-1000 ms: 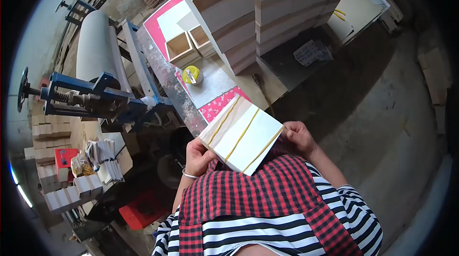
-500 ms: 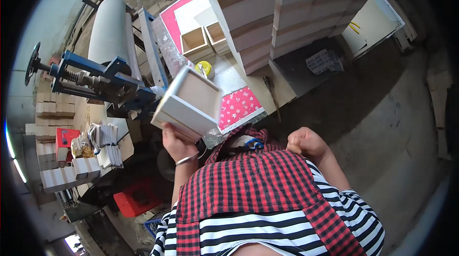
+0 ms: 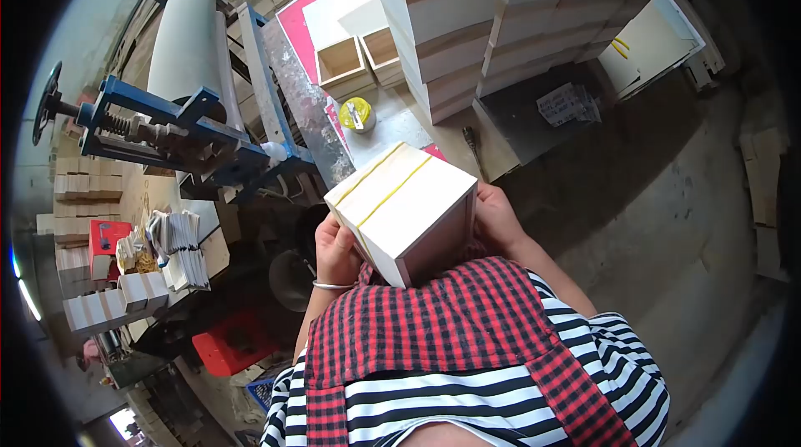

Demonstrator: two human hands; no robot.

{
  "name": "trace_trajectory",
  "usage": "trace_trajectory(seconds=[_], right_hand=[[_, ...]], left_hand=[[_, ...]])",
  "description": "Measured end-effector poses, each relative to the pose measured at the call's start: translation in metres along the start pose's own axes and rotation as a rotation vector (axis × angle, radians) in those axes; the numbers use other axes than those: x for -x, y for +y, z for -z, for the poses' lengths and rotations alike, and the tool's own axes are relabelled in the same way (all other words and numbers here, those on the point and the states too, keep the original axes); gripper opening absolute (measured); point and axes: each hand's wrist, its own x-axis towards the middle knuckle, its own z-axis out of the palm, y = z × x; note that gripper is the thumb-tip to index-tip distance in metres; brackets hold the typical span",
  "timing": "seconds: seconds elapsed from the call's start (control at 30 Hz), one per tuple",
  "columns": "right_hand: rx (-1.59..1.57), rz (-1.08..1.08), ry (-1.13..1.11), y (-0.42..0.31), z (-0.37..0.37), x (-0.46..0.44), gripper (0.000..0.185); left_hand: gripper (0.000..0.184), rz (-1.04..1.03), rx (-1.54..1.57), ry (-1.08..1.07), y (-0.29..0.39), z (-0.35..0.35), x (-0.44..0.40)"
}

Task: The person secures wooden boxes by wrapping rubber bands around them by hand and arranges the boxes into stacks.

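In front of my chest I hold a pale wooden box [image 3: 413, 201], tilted, with a plain white face turned up. Two thin yellow bands [image 3: 399, 190] run across that face, and one continues down its left side. My left hand [image 3: 336, 251] is closed on the box's left side, thumb showing. At the right side my right hand [image 3: 496, 215] grips the box, its fingertips partly hidden behind it. Just beyond the box, a jar with a yellow lid [image 3: 356, 115] stands on the table [image 3: 304, 84], a small metallic piece lying on its lid.
Tall stacks of wooden boxes [image 3: 450, 22] rise at the back right. Two small open boxes [image 3: 342, 62] sit beside them. A screwdriver-like tool [image 3: 471, 143] lies near the table edge. To the left stands a blue-framed roller machine [image 3: 188, 55], with bundled stacks [image 3: 179, 251] below.
The box has moved right and toward my chest and been turned, so the banded face now shows. My right hand has left its closed pose by my chest and taken hold of the box.
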Motion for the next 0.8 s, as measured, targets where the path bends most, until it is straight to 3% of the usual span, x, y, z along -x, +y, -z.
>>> trace_trajectory(seconds=[0.13, 0.27, 0.33, 0.4, 0.5, 0.57, 0.67, 0.73, 0.8], right_hand=[[0.135, -0.065, 0.098, -0.020, -0.013, -0.004, 0.033], [-0.114, -0.114, -0.039, -0.012, 0.023, -0.004, 0.030], [-0.442, -0.029, -0.587, -0.016, 0.050, 0.007, 0.031], [0.065, -0.114, -0.220, -0.036, 0.032, 0.049, 0.026], [0.204, -0.133, -0.329, -0.049, 0.017, 0.074, 0.027], [0.213, -0.106, -0.311, -0.054, 0.019, 0.078, 0.025], [0.236, -0.039, -0.304, -0.060, 0.033, 0.080, 0.022], [0.013, 0.083, -0.180, -0.060, 0.051, 0.075, 0.019], [-0.101, 0.049, -0.157, -0.058, 0.056, 0.043, 0.017]], left_hand=[[0.054, 0.102, 0.014, 0.017, 0.005, -0.011, -0.005], [0.053, 0.149, 0.004, -0.051, 0.007, -0.009, -0.004], [0.052, 0.153, -0.063, 0.016, 0.014, -0.013, 0.005], [0.048, 0.139, -0.176, 0.155, 0.018, -0.018, 0.014], [0.041, 0.011, -0.198, 0.207, 0.016, -0.010, 0.028], [0.037, -0.060, -0.209, 0.239, 0.016, -0.003, 0.030], [0.033, -0.209, -0.304, 0.608, 0.024, 0.014, 0.012], [0.035, -0.210, -0.323, 0.549, 0.032, 0.029, 0.003], [0.037, -0.155, -0.359, 0.381, 0.038, 0.038, 0.000]])
